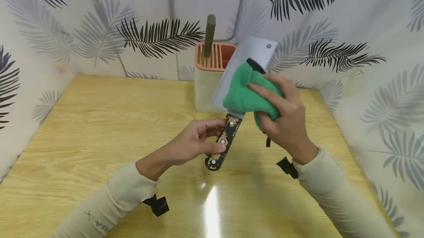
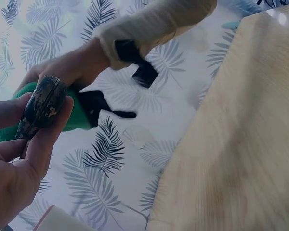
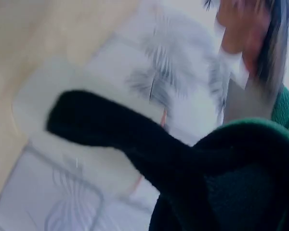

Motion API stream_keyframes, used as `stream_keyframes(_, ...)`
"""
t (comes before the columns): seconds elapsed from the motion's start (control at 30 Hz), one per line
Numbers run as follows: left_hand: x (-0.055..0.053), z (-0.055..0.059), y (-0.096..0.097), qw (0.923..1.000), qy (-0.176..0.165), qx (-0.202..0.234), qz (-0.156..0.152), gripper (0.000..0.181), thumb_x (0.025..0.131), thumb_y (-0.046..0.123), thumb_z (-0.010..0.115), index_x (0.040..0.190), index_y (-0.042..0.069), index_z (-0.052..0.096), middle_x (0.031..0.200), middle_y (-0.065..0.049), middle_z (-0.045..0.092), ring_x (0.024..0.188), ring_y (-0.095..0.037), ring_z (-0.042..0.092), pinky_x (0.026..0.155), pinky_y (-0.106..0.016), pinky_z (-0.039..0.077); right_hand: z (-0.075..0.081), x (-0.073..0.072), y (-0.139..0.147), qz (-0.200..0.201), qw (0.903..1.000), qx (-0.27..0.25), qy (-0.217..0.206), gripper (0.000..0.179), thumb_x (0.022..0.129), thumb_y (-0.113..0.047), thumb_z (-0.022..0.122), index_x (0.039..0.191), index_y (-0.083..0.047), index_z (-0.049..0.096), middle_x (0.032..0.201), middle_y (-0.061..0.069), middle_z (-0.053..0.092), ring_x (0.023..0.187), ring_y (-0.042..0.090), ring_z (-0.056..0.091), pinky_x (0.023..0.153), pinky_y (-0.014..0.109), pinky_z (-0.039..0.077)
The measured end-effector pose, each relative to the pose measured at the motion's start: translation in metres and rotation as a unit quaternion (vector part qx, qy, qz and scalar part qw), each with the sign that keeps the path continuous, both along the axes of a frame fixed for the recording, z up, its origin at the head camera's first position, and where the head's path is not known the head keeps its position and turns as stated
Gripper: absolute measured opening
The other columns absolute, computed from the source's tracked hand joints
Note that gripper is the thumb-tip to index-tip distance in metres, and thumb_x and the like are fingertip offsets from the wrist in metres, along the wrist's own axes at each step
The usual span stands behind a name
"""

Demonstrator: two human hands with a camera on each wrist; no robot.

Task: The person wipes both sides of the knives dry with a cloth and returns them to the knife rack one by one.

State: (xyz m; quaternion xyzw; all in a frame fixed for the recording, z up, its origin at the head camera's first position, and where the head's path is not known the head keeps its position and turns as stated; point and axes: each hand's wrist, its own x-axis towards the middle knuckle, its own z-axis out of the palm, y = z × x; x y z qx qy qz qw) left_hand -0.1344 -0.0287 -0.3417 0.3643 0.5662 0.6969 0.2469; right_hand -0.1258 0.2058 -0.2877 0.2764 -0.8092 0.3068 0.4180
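Note:
A cleaver [image 1: 260, 48] is held up at a slant, its broad blade pointing away and to the right. My left hand [image 1: 190, 140] grips its worn black handle [image 1: 228, 133], thumb on one side and fingers on the other; the left wrist view shows the handle [image 2: 41, 106] end-on. Bunched in my right hand [image 1: 289, 116] is a green cloth [image 1: 245, 90] with a black strip, lying over the blade near the handle and covering part of it. In the right wrist view the dark side of the cloth [image 3: 250, 183] fills the foreground, beside the blurred blade [image 3: 243, 103].
Behind the blade stands a cream knife holder [image 1: 207, 94] with an orange slotted top. One knife with a dark handle [image 1: 209, 35] is upright in its slots. The wooden table [image 1: 99, 138] meets a leaf-patterned wall covering [image 1: 149, 2] at the back and right.

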Motion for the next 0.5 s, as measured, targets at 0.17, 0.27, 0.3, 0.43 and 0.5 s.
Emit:
stream_keyframes(0.17, -0.001, 0.001, 0.000, 0.9998, 0.010, -0.011, 0.010, 0.074, 0.088, 0.031, 0.078, 0.136, -0.016, 0.047, 0.116, -0.013, 0.060, 0.097, -0.010, 0.058, 0.066, -0.019, 0.056, -0.008, 0.014, -0.008, 0.015, 0.9993, 0.034, 0.008, 0.043, 0.077, -0.002, 0.056, 0.112, -0.013, 0.077, 0.123, 0.018, 0.065, 0.115, 0.037, 0.059, 0.100, 0.044, 0.049)
stream_keyframes(0.27, 0.001, 0.001, 0.002, 0.9982, 0.052, -0.026, 0.014, 0.056, 0.093, 0.013, 0.072, 0.136, -0.016, 0.048, 0.120, -0.024, 0.056, 0.102, -0.010, 0.057, 0.069, -0.021, 0.058, 0.001, 0.012, -0.005, -0.031, 0.9983, 0.045, 0.021, 0.040, 0.078, -0.004, 0.057, 0.111, -0.014, 0.077, 0.121, 0.017, 0.066, 0.112, 0.038, 0.061, 0.095, 0.050, 0.051)
stream_keyframes(0.3, 0.002, 0.001, 0.003, 0.9972, 0.065, -0.033, 0.016, 0.052, 0.093, 0.007, 0.069, 0.136, -0.016, 0.049, 0.122, -0.028, 0.054, 0.102, -0.010, 0.057, 0.070, -0.021, 0.059, 0.005, 0.008, -0.003, -0.056, 0.9970, 0.050, 0.023, 0.040, 0.078, -0.006, 0.058, 0.111, -0.015, 0.077, 0.120, 0.017, 0.067, 0.111, 0.038, 0.061, 0.091, 0.053, 0.052)
stream_keyframes(0.43, 0.007, -0.002, 0.006, 0.9895, 0.128, -0.054, 0.039, 0.048, 0.088, -0.010, 0.067, 0.133, -0.015, 0.052, 0.116, -0.026, 0.054, 0.099, -0.011, 0.056, 0.081, -0.021, 0.057, 0.022, -0.011, 0.011, -0.149, 0.9865, 0.065, 0.018, 0.041, 0.081, -0.011, 0.055, 0.117, -0.015, 0.075, 0.123, 0.020, 0.064, 0.112, 0.043, 0.058, 0.084, 0.058, 0.052)
stream_keyframes(0.5, 0.010, -0.002, 0.008, 0.9852, 0.148, -0.067, 0.054, 0.047, 0.086, -0.010, 0.069, 0.130, -0.015, 0.055, 0.116, -0.024, 0.056, 0.100, -0.013, 0.055, 0.082, -0.021, 0.057, 0.028, -0.019, 0.015, -0.191, 0.9789, 0.072, 0.017, 0.042, 0.081, -0.012, 0.055, 0.118, -0.016, 0.075, 0.124, 0.020, 0.064, 0.109, 0.044, 0.057, 0.078, 0.060, 0.051)
